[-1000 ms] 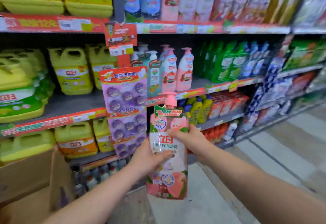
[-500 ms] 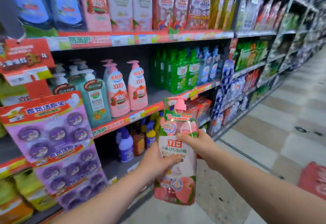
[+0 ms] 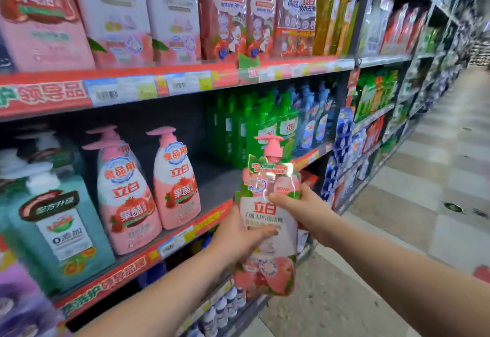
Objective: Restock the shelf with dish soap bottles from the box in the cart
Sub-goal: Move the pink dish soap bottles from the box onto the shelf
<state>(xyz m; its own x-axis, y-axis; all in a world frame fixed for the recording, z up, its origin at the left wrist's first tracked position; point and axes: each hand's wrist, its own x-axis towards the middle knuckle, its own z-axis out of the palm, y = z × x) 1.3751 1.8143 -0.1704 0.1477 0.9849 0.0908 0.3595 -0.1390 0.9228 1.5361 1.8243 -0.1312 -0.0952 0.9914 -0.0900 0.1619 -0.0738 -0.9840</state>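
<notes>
A pink peach-print dish soap bottle [image 3: 267,265] with a pink pump top is upright in both my hands, just in front of the middle shelf [image 3: 169,241]. My left hand [image 3: 238,233] grips its left side at mid-height, thumb across the label. My right hand [image 3: 299,209] holds the right shoulder, thumb on the front. Two pink pump bottles [image 3: 175,185] stand on that shelf to the left, with a bare grey gap [image 3: 220,182] beside them. The box and cart are out of view.
Teal pump bottles [image 3: 58,228] stand at the shelf's left, green bottles [image 3: 254,124] and blue bottles [image 3: 313,121] at its right. Pink refill packs [image 3: 114,10] fill the upper shelf. Small bottles [image 3: 225,305] sit on the low shelf. The tiled aisle floor [image 3: 413,204] runs along the right.
The view has swung right and closer to the shelves; the box at the lower left has left the frame. Both hands keep the same hold while the bottle nears the middle shelf.
</notes>
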